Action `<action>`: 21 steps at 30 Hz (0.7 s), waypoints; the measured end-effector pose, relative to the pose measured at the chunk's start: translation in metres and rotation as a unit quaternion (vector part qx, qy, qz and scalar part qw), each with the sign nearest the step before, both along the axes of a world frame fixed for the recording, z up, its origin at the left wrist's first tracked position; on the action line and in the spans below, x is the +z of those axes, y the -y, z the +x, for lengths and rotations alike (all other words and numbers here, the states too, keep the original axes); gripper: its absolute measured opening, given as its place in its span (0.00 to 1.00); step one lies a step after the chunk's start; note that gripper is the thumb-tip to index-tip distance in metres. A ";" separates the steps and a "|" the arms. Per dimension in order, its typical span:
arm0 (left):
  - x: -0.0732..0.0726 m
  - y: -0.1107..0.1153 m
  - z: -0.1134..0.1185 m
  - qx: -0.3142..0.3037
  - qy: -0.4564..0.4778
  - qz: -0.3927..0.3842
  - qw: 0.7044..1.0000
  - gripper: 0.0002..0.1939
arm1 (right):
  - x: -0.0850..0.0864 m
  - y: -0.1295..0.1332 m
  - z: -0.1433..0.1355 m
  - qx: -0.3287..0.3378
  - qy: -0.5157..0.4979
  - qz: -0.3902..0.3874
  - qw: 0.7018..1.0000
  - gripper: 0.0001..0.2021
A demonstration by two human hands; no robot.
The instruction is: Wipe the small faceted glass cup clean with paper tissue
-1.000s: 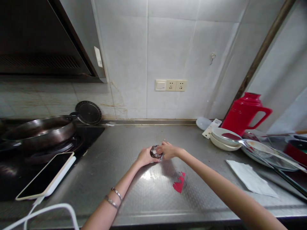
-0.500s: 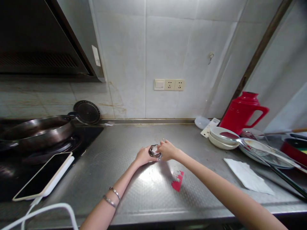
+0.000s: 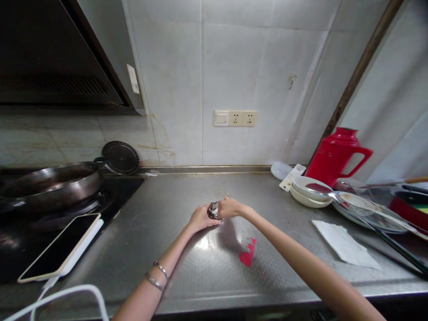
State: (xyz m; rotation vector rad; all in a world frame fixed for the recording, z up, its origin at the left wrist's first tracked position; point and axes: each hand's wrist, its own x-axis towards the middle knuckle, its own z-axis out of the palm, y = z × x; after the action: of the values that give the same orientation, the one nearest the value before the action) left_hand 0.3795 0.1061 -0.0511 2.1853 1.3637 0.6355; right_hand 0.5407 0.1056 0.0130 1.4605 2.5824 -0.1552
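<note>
Both forearms reach in over the front edge of the counter (image 3: 197, 285), the left one wearing two bracelets. Nearest that edge, between the forearms and a little right of the counter's middle, a torn red scrap (image 3: 247, 257) lies flat, touched by neither hand.

Farther in, about midway between the front and back edges, a small round container (image 3: 210, 211) sits between the hands. The left hand (image 3: 199, 218) has it from the left and the near side, its fingers curled about the wall with little gap. The right hand (image 3: 230, 207) comes in from the right, fingers bent in at the container's round mouth and covering its right part. Whether they pinch anything, or only press, I cannot tell.

The mouth faces up toward the viewer, with something pale showing inside. The wall is mostly hidden, so the tilt of the upright axis cannot be judged. Neither hand stands off: the left is at the wall, the right at the mouth. Beyond them, bare metal runs to the counter's back edge, where stacked white bowls (image 3: 309, 203) and a red thermos (image 3: 334, 158) stand toward the right corner.
</note>
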 end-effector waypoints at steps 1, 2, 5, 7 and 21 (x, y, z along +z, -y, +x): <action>0.000 0.000 0.000 -0.002 -0.004 0.009 1.000 0.31 | 0.000 -0.001 0.000 -0.006 -0.006 0.001 1.000 0.15; 0.000 -0.001 0.000 -0.002 -0.011 0.017 1.000 0.31 | 0.000 -0.001 -0.001 -0.011 -0.014 0.004 1.000 0.15; 0.000 -0.002 -0.001 0.003 -0.029 0.025 0.999 0.31 | 0.001 0.001 -0.002 -0.025 -0.040 0.004 0.999 0.15; 0.000 -0.002 0.000 0.001 -0.029 0.025 0.999 0.30 | 0.002 0.003 -0.004 -0.031 -0.058 -0.009 0.998 0.15; -0.008 -0.006 -0.001 -0.010 -0.025 0.043 0.999 0.29 | -0.008 -0.012 -0.018 -0.086 -0.119 -0.048 0.988 0.15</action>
State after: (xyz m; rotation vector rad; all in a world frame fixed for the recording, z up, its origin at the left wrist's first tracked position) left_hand 0.3789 0.1125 -0.0592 2.2938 1.3624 0.6472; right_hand 0.5231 0.1176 0.0047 1.7226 2.5783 -0.4995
